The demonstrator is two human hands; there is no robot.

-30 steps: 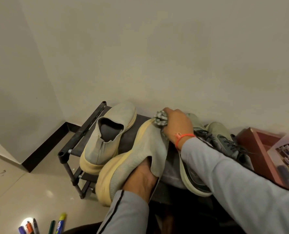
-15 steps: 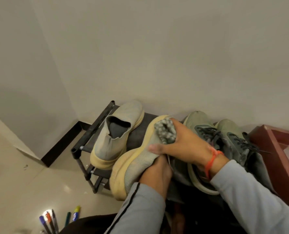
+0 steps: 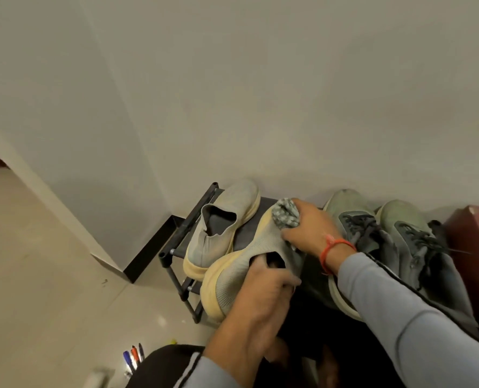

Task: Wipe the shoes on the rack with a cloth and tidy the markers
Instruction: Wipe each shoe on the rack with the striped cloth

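A grey slip-on shoe [image 3: 245,261] with a yellowish sole lies tilted on the black shoe rack [image 3: 189,222]. My left hand [image 3: 263,287] grips it at the heel opening. My right hand [image 3: 308,231], with an orange wrist band, holds a bunched grey patterned cloth [image 3: 285,214] against the shoe's toe. The matching slip-on [image 3: 221,222] sits to the left on the rack. A pair of green laced sneakers [image 3: 384,233] stands to the right. Several markers [image 3: 133,357] lie on the floor at bottom left.
The rack stands against a beige wall, close to a corner with black skirting [image 3: 148,247]. A reddish-brown box or cabinet [image 3: 473,236] is at the right edge. Glossy tile floor [image 3: 50,275] spreads to the left. My dark-trousered knee is at the bottom.
The camera has shifted, so the rack sits more to the right in view. My right hand with the cloth has slid back toward the shoe's toe. My left hand has moved onto the heel opening.
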